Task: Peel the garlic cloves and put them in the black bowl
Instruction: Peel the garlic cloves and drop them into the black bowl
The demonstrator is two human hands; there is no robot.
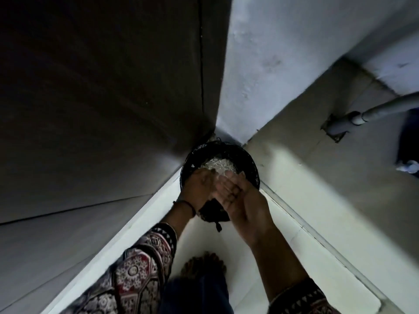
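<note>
Just beyond right grip (235, 196), pale scraps (218, 165), basket (226, 146)

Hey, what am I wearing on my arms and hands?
The left hand and right hand are bare, without gloves. A thin dark thread band circles the left wrist. The left sleeve has a red, black and cream geometric print; the right sleeve shows similar zigzag trim.

Person's got loose sleeves (140, 268) in a busy red, cream and black print with zigzag cuffs (166, 233), a thin black thread (188, 206) round the left wrist, dark blue trousers (197, 295).
</note>
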